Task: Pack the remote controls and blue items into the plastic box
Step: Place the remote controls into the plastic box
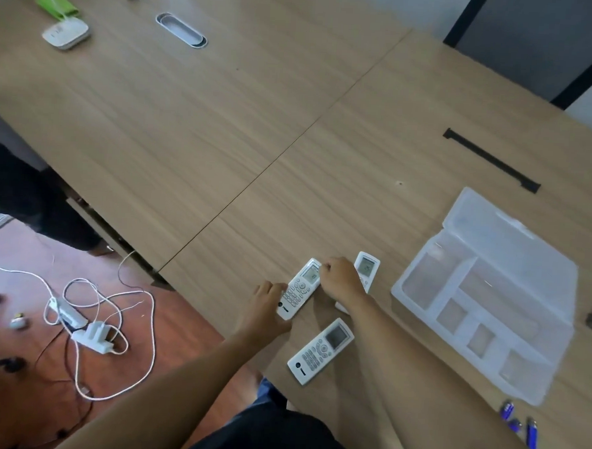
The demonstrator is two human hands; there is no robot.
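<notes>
Three white remote controls lie near the table's front edge. My left hand (269,307) grips the lower left side of the middle remote (299,289), and my right hand (341,277) pinches its top right corner. A second remote (367,268) lies partly hidden behind my right hand. The third remote (321,352) rests free below them. An open clear plastic box (482,302) with several compartments sits to the right, its lid folded back. Three small blue items (521,423) lie at the near right, below the box.
A black strip (490,160) lies beyond the box. A white device (66,33), green item (57,4) and oval cable port (181,30) sit far left. Cables and a power strip (90,330) cover the floor left of the table edge.
</notes>
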